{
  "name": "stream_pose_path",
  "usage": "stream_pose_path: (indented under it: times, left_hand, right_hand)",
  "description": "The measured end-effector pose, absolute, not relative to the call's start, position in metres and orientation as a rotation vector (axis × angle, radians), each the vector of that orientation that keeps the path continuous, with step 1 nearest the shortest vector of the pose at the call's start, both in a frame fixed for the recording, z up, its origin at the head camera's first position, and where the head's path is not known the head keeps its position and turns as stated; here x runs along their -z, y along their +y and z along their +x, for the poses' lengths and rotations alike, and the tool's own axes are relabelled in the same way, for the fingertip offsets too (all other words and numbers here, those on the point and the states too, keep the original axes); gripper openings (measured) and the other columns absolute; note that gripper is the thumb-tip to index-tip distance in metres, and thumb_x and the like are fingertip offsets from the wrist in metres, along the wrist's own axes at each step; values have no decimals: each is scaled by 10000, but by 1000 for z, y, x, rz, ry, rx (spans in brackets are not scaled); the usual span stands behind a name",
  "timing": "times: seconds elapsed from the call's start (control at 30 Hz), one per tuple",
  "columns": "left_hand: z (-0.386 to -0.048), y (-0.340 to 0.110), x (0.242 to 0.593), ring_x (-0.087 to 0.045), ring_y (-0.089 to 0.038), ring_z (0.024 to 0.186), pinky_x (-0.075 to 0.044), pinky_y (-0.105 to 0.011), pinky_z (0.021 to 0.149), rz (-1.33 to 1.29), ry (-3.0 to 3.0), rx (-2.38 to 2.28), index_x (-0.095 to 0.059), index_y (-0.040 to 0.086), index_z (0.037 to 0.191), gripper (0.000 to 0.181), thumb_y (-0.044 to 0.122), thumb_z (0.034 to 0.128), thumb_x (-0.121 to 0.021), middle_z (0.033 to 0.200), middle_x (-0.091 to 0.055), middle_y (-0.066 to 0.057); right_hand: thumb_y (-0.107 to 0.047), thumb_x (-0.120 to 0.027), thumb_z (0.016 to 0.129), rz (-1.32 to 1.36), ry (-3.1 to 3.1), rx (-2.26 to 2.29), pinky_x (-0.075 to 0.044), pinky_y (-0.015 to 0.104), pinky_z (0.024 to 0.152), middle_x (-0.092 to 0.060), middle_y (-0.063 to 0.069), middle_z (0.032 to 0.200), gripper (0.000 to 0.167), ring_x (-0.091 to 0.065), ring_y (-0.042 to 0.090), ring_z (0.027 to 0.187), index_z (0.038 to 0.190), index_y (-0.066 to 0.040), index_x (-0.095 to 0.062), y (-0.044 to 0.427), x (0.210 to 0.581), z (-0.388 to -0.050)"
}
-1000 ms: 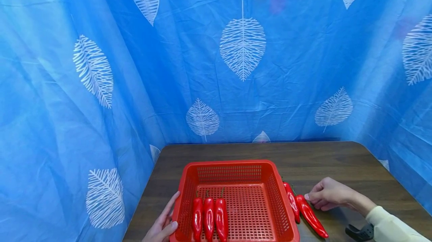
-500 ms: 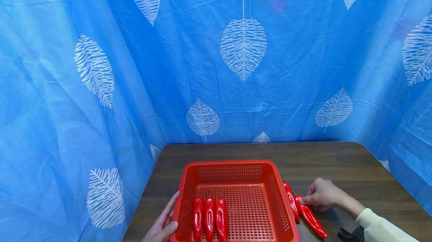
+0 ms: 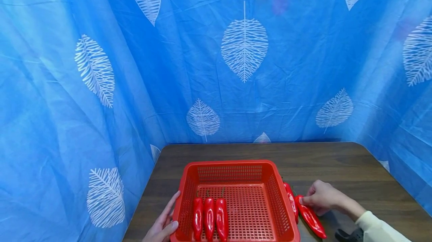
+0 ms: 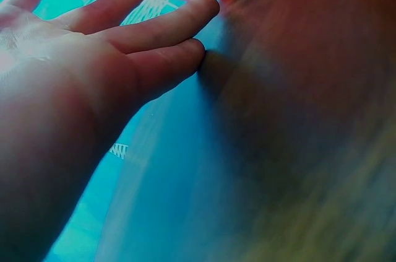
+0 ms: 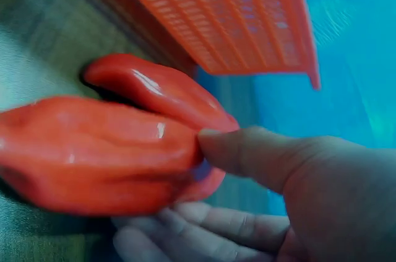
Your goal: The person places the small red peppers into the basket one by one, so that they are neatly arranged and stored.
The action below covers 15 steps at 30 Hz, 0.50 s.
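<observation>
A red plastic basket (image 3: 233, 162) holds several red peppers (image 3: 209, 217) side by side in its left part. My left hand (image 3: 161, 221) rests against the basket's left side, fingers extended; the left wrist view shows the hand (image 4: 93, 57) with fingers straight near the basket's edge. Right of the basket, my right hand (image 3: 325, 197) pinches the stem end of a red pepper (image 3: 312, 221). In the right wrist view, thumb and fingers of the hand (image 5: 297, 187) are round the end of that pepper (image 5: 93, 157). Another pepper (image 5: 154, 85) lies beside it, next to the basket.
The wooden table (image 3: 317, 159) extends behind and to both sides of the basket. A blue curtain (image 3: 287, 84) with white leaf shapes hangs behind and beside it. A dark strap-like object (image 3: 349, 235) is near the right sleeve (image 3: 381, 229).
My right hand has moved slightly left onto the pepper's upper end and now pinches it. That pepper's lower tip has shifted a little left. The left hand and basket have stayed put.
</observation>
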<state>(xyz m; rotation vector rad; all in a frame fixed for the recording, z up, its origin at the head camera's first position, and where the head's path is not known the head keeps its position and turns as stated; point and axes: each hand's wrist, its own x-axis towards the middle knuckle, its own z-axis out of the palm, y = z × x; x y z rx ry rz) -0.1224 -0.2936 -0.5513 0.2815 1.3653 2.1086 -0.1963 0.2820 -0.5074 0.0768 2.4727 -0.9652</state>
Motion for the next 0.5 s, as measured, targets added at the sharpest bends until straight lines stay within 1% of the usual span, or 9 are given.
stream_pose_path:
  times: [0.07, 0.13, 0.2, 0.27, 0.37, 0.5]
  left_hand:
    - [-122, -293, 552, -563, -336, 1502, -484, -655, 1159, 263, 1375, -2109, 55, 373, 1758, 760, 208, 1188, -420, 1763, -360, -62]
    - [-122, -293, 552, -569, -335, 1499, -484, -654, 1159, 240, 1372, -2110, 56, 380, 1758, 772, 219, 1185, -435, 1758, -373, -52]
    - [-122, -293, 552, -569, -335, 1499, -486, -653, 1159, 227, 1367, -2113, 49, 389, 1759, 773, 226, 1183, -441, 1759, -374, -55]
    - [-121, -292, 551, -556, -336, 1509, -479, -652, 1168, 237, 1361, -2114, 53, 393, 1757, 767, 225, 1186, -431, 1776, -342, -71]
    - [-121, -292, 551, -538, -338, 1522, -473, -649, 1179, 278, 1353, -2117, 50, 394, 1757, 747, 211, 1192, -403, 1789, -309, -92]
    - [-121, -293, 550, -530, -339, 1524, -472, -642, 1185, 346, 1350, -2113, 72, 387, 1756, 751, 185, 1193, -380, 1778, -322, -89]
  right_hand:
    - [-237, -790, 1006, 50, 2388, 1086, -663, 295, 636, -716, 26, 759, 224, -688, 124, 657, 876, -55, -774, 290, 509, -195]
    - [-240, -745, 1038, 19, 2266, 1227, -676, 299, 675, -746, 31, 815, 233, -715, 119, 696, 939, -31, -778, 301, 511, -194]
    - [-223, -688, 1072, -31, 2129, 1377, -695, 332, 734, -791, 58, 907, 257, -768, 145, 776, 1043, 16, -777, 310, 513, -193]
    - [-221, -641, 1102, -44, 2017, 1490, -703, 362, 797, -817, 86, 996, 308, -803, 180, 868, 1142, 57, -765, 319, 514, -191]
    - [-217, -566, 1143, -77, 1897, 1611, -697, 383, 871, -826, 110, 1099, 367, -818, 220, 983, 1249, 89, -738, 328, 513, -187]
    - [-222, -491, 1176, -99, 1770, 1734, -682, 377, 935, -823, 93, 1168, 384, -809, 220, 1061, 1297, 40, -745, 334, 509, -178]
